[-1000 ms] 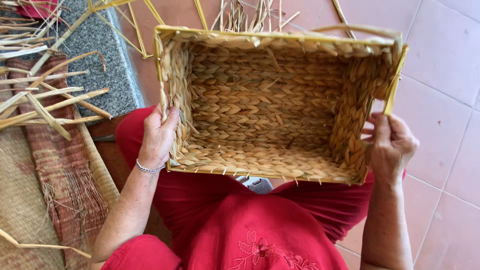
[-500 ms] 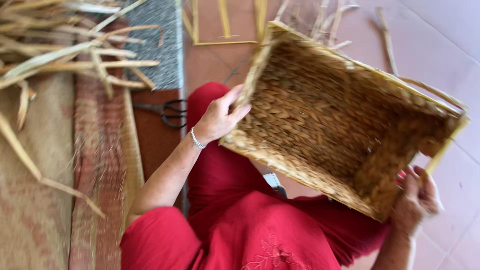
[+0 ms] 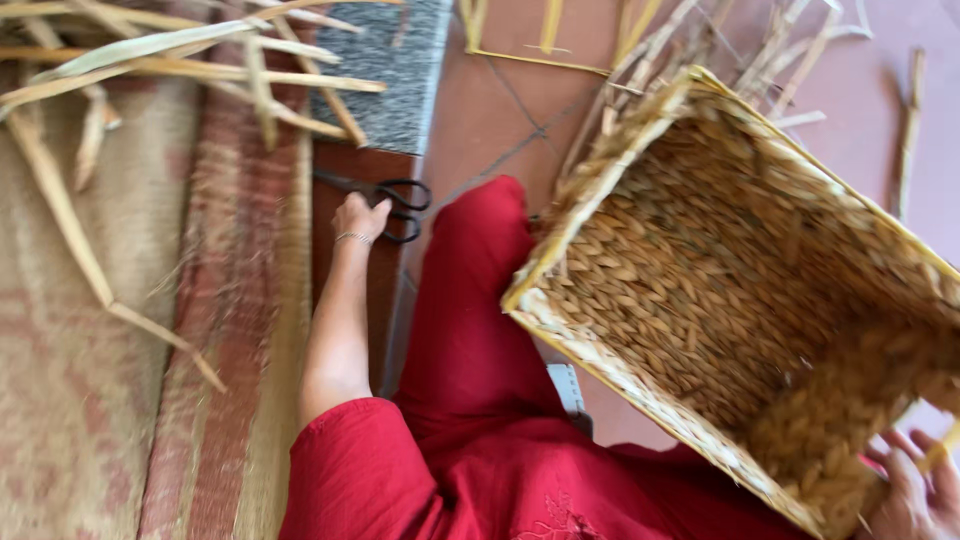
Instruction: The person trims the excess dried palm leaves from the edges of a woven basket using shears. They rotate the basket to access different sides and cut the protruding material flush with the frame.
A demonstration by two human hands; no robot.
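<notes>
Two hands busy with a big woven straw basket
Light but stiff; best held by the rim. Right hand curled on its corner, left hand half-open, touching black metal scissors

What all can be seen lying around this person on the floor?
woven basket: one, straw yellow, tilted over the lap at right
scissors: one pair, black, on the floor by the left hand
loose dried reeds: many, pale yellow, top left and beyond the basket
woven mat: one, tan with reddish stripes, left
grey mat: one, top centre
tiled floor: reddish
red garment: on the person
left hand: at the scissors
right hand: at the basket's lower corner
</notes>
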